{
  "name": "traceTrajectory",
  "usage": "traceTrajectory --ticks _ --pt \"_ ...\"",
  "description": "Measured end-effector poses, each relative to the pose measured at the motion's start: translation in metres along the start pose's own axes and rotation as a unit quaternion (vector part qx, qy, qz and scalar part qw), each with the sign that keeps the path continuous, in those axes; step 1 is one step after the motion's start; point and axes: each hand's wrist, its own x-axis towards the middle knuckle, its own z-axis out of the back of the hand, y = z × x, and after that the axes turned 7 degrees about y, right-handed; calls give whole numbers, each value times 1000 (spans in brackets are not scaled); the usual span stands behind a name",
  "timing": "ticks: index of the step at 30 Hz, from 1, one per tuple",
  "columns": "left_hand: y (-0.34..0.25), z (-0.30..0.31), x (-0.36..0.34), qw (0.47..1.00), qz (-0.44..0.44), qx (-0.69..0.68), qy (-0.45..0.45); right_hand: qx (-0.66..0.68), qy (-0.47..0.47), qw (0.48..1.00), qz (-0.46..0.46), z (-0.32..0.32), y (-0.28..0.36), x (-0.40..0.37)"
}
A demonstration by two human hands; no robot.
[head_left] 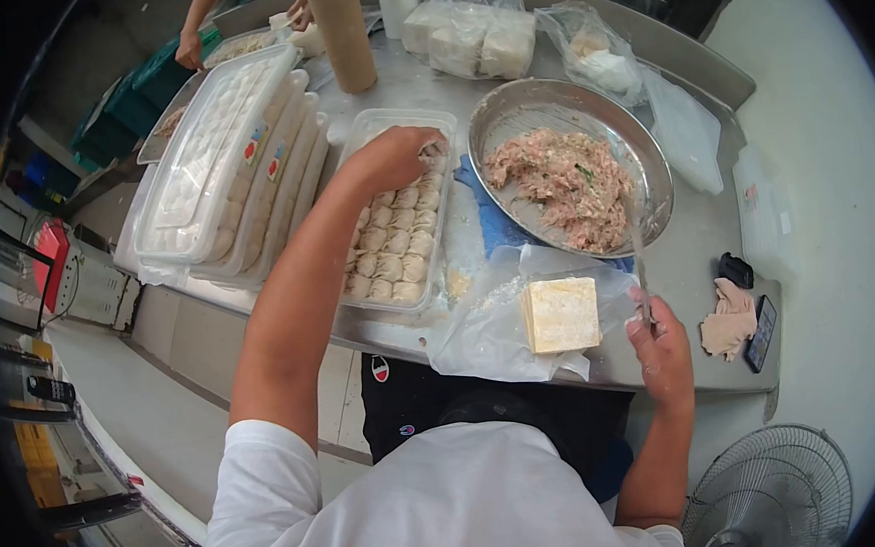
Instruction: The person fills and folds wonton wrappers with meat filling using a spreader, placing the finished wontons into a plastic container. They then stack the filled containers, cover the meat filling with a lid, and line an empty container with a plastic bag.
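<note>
My left hand (pixel 402 158) reaches over the far part of a clear plastic tray (pixel 434 274), its fingers curled around a pale dumpling (pixel 434 151) that is mostly hidden. Rows of folded dumplings (pixel 389 266) fill the near part of the tray. In my right hand (pixel 662 345) is a thin metal spatula (pixel 642 271), held upright by its handle at the table's near edge. To the left of that hand, a stack of square, floured wrappers (pixel 562 314) rests on a plastic sheet (pixel 481 331). Beyond it, a round metal pan (pixel 655 160) contains minced meat filling (pixel 567 180).
Stacked lidded trays of dumplings (pixel 221 166) rise at the left. A brown cylinder (pixel 340 34) and bagged wrappers (pixel 473 41) stand at the back. A phone (pixel 760 334) lies right, above a fan (pixel 772 494). Another person's hand (pixel 189 50) shows far left.
</note>
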Motion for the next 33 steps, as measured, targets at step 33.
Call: traceTrajectory --ticks 33 --pt "-192 -154 -76 972 -204 -107 -41 -361 -1 893 268 42 16 99"
